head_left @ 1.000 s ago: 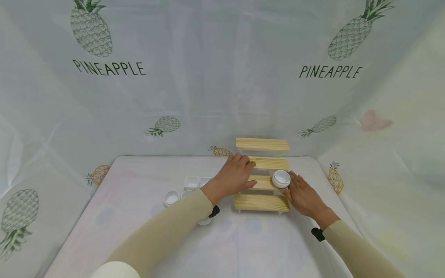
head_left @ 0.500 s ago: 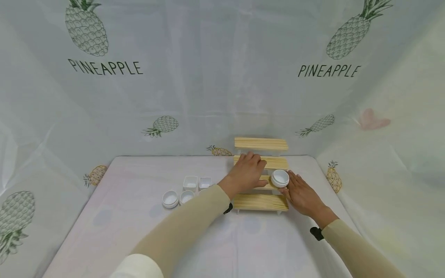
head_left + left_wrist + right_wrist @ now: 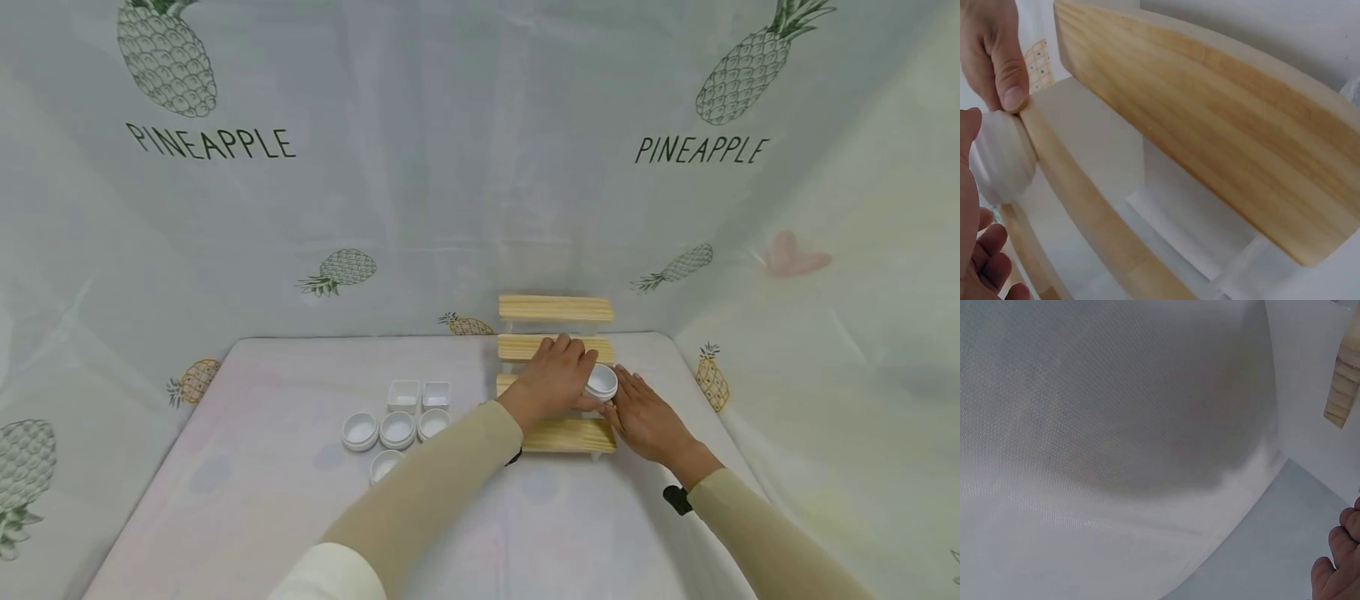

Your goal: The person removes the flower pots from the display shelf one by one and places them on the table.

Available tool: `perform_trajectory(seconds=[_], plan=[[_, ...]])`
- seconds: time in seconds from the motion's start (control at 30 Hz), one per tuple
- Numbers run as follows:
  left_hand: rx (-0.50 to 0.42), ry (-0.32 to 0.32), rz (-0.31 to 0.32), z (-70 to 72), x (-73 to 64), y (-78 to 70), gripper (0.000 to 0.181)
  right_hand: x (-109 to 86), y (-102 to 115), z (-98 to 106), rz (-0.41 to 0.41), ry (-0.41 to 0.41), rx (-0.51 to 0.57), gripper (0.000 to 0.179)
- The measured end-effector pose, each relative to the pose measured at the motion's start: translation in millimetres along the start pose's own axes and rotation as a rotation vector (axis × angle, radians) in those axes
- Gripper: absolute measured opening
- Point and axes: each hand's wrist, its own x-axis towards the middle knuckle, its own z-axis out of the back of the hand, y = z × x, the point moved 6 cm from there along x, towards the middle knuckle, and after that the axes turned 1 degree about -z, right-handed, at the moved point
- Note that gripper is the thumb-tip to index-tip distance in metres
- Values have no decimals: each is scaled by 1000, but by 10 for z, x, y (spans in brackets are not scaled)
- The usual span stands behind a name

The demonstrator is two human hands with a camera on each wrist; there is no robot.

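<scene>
A small round white bowl (image 3: 602,380) with a ridged wall sits at the right end of the third step down of a wooden tiered stand (image 3: 557,307). My left hand (image 3: 557,379) reaches over the stand, its thumb and fingers spread about the bowl's left side; whether they touch it I cannot tell. My right hand (image 3: 652,423) lies along the bowl's right side, fingers straight. From the left wrist view, the right thumb (image 3: 1011,87) rests by the step's end against the bowl (image 3: 1004,156), with left fingers (image 3: 994,265) below. The right wrist view catches only some right fingers (image 3: 1341,544).
Left of the stand are two square white dishes (image 3: 403,395) and several round white bowls (image 3: 360,430) in a loose group. Behind the table (image 3: 225,517) hangs a pineapple-printed cloth (image 3: 442,167), which also covers the sides.
My left hand has moved right along the stand until it is at the bowl. My right hand stays beside the bowl. More of the dishes at the left have come into view.
</scene>
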Motion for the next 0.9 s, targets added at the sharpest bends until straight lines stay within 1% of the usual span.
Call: perform_trajectory(seconds=[0.1,0.27,0.43,0.67,0.73,0.9], plan=[[6,-2,4,-32,11,-20,90,12,-4,-8,-7,5,-1,70],[6,-13,-6,-39,21,-57,85,14,-8,-4,-15,8,-16,69],[10,-10,-5,-60,28,-80,87,12,-5,-10,-13,8,-19,69],[4,-31,-13,-40,-1,-92,80,-8,18,11,28,-54,-23,69],[-2,-36,-8,-26,-8,-92,79,-9,19,12,29,-55,-19,68],[-27,-60,23,-9,-11,-67,80,-4,8,-8,6,-10,-12,68]])
